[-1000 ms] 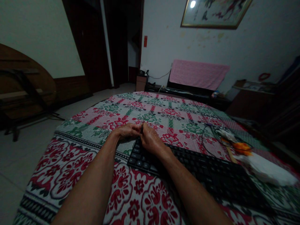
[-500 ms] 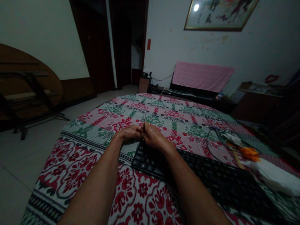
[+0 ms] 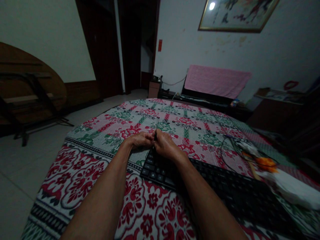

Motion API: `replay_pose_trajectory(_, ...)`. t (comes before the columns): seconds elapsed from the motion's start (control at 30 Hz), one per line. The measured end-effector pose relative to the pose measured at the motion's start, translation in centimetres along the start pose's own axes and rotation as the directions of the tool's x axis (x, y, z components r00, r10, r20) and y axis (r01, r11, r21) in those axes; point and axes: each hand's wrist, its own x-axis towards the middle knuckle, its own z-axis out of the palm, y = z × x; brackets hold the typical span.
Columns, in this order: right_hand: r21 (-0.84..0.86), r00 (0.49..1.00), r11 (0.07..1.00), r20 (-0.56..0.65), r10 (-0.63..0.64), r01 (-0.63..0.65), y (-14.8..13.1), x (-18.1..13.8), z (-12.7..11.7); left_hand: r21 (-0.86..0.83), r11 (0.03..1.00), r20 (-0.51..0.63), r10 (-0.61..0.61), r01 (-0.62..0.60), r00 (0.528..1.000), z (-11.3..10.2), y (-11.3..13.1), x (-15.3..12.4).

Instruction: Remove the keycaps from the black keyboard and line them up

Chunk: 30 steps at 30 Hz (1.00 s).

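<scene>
A black keyboard (image 3: 157, 171) lies slantwise on the patterned cloth, running from the middle to the lower right. Above its far left corner my two hands meet with fingertips together. My right hand (image 3: 166, 144) is closed in a pinch on a small dark piece (image 3: 155, 136) that shows at its fingertips; the kind is too small to tell. My left hand (image 3: 140, 140) is closed too, its fingers against the same spot, and what they grip is hidden. My right forearm covers part of the keys.
At right lie a black cable (image 3: 221, 155), an orange item (image 3: 266, 164) and a crumpled white sheet (image 3: 297, 188). The flowered cloth (image 3: 150, 200) covers the table. A folded round table (image 3: 32, 80) leans at left. A pink towel (image 3: 217, 81) hangs by the far wall.
The small dark piece between my fingertips has tilted and shifted slightly. My hands stay at the keyboard's corner, and the camera view has moved a little.
</scene>
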Motion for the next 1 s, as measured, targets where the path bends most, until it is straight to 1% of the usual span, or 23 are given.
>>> replay_pose_trajectory(0.1, 0.01, 1.0, 1.0, -0.016, -0.003, 0.003, 0.2, 0.1, 0.0, 0.013, 1.0, 0.0, -0.008, 0.008, 1.0, -0.1, -0.1, 0.0)
replay_pose_trajectory(0.17, 0.01, 1.0, 1.0, -0.005, -0.011, 0.011, 0.2, 0.1, 0.1, 0.024, 1.0, 0.002, -0.008, 0.008, 1.0, 0.0, 0.0, 0.0)
replay_pose_trajectory(0.4, -0.043, 0.999, 0.998, -0.002, -0.042, 0.042, -0.3, -0.3, 0.4, 0.011, 1.0, -0.037, -0.017, 0.017, 0.999, 0.5, 0.7, -0.4)
replay_pose_trajectory(0.5, -0.006, 0.999, 0.999, -0.016, -0.046, 0.045, 0.3, -0.1, 0.5, -0.005, 1.0, -0.022, -0.013, 0.013, 1.0, 0.5, 0.5, -0.4)
replay_pose_trajectory(0.67, 0.024, 0.998, 1.0, -0.059, -0.016, 0.017, 1.4, 0.3, 0.5, 0.035, 0.999, -0.014, -0.015, 0.015, 1.0, 0.0, -0.1, 0.1)
replay_pose_trajectory(0.8, -0.017, 0.999, 0.999, -0.028, -0.037, 0.037, 0.8, 0.1, 0.5, 0.058, 0.998, -0.022, -0.003, 0.005, 1.0, -0.1, -0.1, 0.3)
replay_pose_trajectory(0.9, -0.068, 1.0, 0.997, -0.007, -0.03, 0.029, 0.3, -0.1, 0.4, 0.034, 0.999, -0.009, -0.006, 0.006, 1.0, 0.0, 0.0, 0.1)
replay_pose_trajectory(1.0, -0.051, 0.999, 0.998, -0.018, -0.035, 0.034, 0.5, -0.1, 0.4, 0.023, 1.0, 0.0, -0.006, 0.006, 1.0, 0.0, 0.1, 0.0)
